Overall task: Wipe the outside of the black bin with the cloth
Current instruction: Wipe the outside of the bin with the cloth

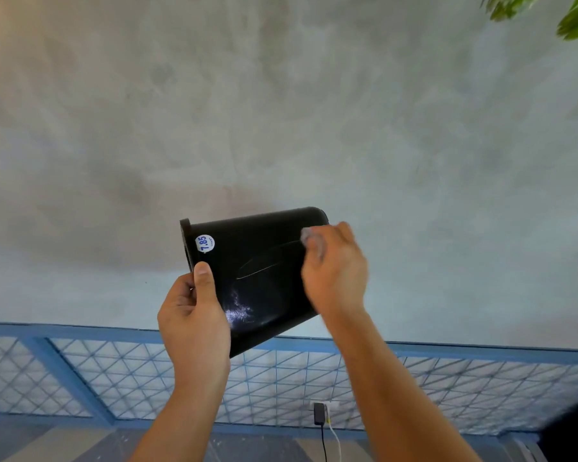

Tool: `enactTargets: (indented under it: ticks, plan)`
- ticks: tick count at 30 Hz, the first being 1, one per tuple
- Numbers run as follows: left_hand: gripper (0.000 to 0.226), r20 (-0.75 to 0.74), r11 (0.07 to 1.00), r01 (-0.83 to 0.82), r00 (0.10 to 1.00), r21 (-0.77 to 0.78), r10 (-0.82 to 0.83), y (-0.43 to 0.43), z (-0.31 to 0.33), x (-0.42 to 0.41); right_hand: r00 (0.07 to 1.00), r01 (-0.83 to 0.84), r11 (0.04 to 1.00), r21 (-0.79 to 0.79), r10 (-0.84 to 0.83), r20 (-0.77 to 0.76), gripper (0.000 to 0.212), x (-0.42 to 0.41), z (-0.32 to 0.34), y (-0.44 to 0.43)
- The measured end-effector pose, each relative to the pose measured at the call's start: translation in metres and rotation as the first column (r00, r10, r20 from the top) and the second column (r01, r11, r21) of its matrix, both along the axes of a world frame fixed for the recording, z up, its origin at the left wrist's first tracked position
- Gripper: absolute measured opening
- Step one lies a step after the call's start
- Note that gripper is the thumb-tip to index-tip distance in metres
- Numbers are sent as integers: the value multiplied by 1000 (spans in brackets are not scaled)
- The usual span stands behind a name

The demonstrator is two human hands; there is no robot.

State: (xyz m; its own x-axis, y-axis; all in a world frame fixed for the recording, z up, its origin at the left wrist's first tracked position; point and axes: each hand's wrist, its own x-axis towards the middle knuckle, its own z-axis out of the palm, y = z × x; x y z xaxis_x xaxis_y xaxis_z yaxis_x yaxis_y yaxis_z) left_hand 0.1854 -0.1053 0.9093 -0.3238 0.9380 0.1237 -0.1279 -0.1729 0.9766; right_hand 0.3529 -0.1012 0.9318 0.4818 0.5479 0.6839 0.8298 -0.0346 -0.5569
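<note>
Head view — the black bin (261,275) is held up on its side before the wall (281,111).
The left hand (194,315) grips its rim end; the right hand (334,268) clutches the cloth (309,240) near the base — mid-wipe; next probably calls for turning the bin.

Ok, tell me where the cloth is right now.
Head view, just right of centre: the cloth is bunched in the right hand at the closed end of the black bin.
</note>
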Motion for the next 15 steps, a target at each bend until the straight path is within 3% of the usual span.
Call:
enactTargets:
  ticks: [2,5,7,11,13,15]
  plan:
    - [42,-17,1000,-5,1000,30,6,-1,2,2,976,-171,985,26,166,143,14,-46,-1,-1]
    - [45,9,999,-17,1000,31,17,-1,2,-2,870,-365,925,-100,378,316,13,-91,-11,-25]
    - [44,29,1000,-6,1000,6,6,2,1,-8,889,-346,932,-112,363,280,18,-66,-14,-32]
    - [41,-74,1000,-14,997,20,16,-1,3,-7,985,-72,997,26,67,158,23,1,-10,-17]
    - [42,-105,998,-38,994,45,43,-1,5,-5,955,-151,988,15,142,261,22,-28,-7,-17]
    - [44,-111,997,-68,991,38,72,3,1,-8,864,-303,950,-75,307,399,16,-67,-15,-29]
